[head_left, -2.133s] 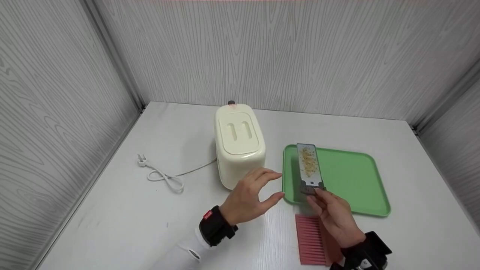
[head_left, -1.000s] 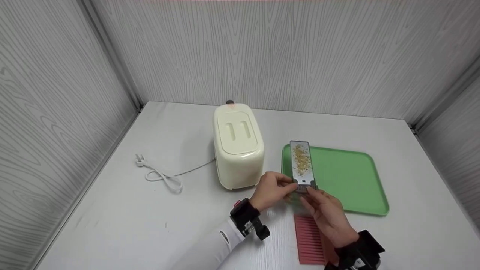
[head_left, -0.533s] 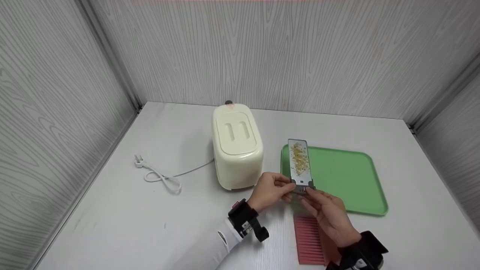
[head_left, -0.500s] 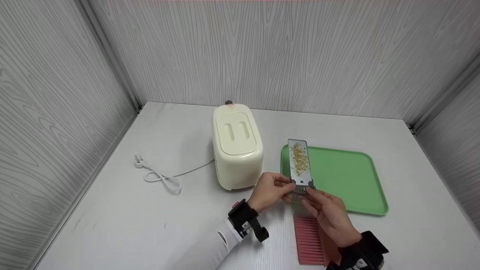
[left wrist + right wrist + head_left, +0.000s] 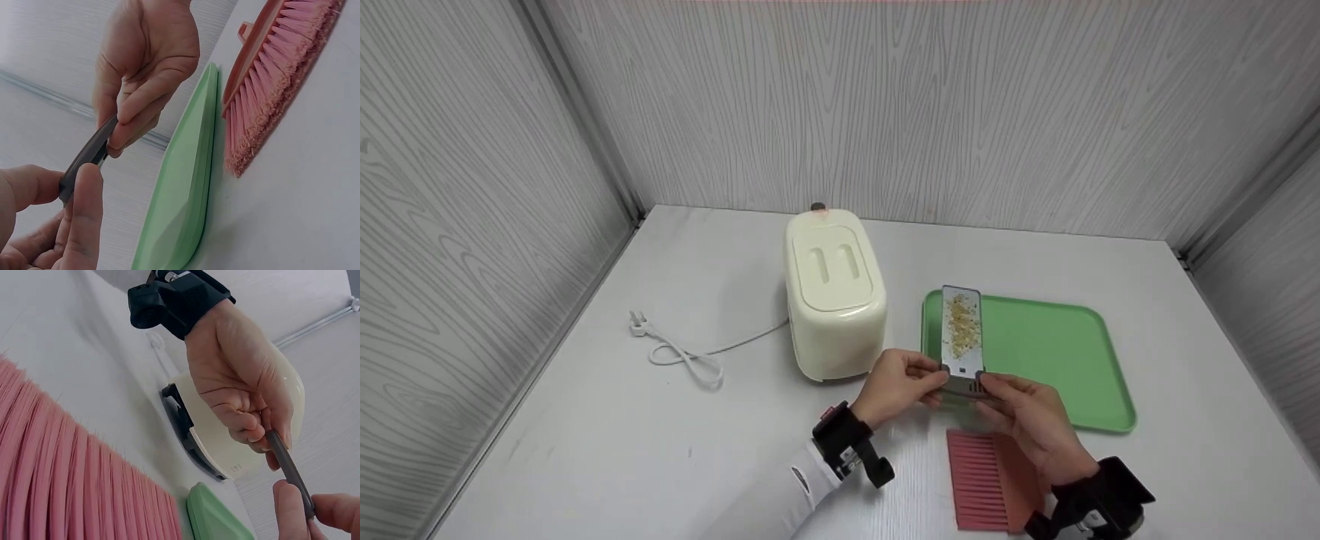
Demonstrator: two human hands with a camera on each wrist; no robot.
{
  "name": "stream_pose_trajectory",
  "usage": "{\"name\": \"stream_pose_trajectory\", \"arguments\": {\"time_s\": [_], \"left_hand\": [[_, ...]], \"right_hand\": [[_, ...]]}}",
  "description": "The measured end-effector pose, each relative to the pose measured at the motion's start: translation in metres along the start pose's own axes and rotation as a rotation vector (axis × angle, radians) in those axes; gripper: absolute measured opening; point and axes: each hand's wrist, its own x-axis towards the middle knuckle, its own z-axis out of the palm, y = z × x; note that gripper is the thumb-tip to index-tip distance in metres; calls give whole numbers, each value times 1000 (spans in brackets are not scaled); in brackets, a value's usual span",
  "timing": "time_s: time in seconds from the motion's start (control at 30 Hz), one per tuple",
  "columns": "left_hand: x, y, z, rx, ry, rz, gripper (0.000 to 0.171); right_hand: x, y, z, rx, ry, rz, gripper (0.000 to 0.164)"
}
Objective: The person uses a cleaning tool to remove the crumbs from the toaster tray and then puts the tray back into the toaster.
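Observation:
A narrow crumb tray (image 5: pixel 962 326), metal with a dark grey handle end, carries yellow-brown crumbs in the head view. My left hand (image 5: pixel 894 388) pinches the left corner of its handle between thumb and fingers. At the right corner, my right hand (image 5: pixel 1035 420) pinches the same handle. Both wrist views show the dark handle (image 5: pixel 87 157) edge-on, held between the two hands. The crumb tray is above the left part of a green tray (image 5: pixel 1057 360). Left of the hands stands a cream toaster (image 5: pixel 840 300) with its lid on.
A pink-bristled brush (image 5: pixel 979 480) lies on the table below the right hand, partly covered by it. The toaster's white cord and plug (image 5: pixel 639 325) lie at the left. Grey wood-grain panels (image 5: pixel 840 112) enclose the back and sides.
The left hand came in from the left and took hold of the crumb tray's handle. Lately the crumb tray moved slightly toward me, and the right hand shifted a little right along the handle.

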Motion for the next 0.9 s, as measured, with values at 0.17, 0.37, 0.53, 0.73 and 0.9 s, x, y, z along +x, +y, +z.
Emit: {"name": "stream_pose_trajectory", "arguments": {"time_s": [0.17,0.37,0.53,0.73,0.9], "left_hand": [[0,-2,3,104,46,48,20],[0,-2,8,94,99,45,36],[0,-2,11,33,120,1,46],[-2,-2,11,-18,123,-21,45],[-2,-1,9,-60,123,-31,44]], "right_hand": [[1,2,0,-36,-1,-21,50],[0,5,1,-41,-13,-34,54],[0,7,2,-45,-15,-34,59],[-2,3,-3,-66,-17,-19,55],[1,-3,-23,-192,-26,-46,54]]}}
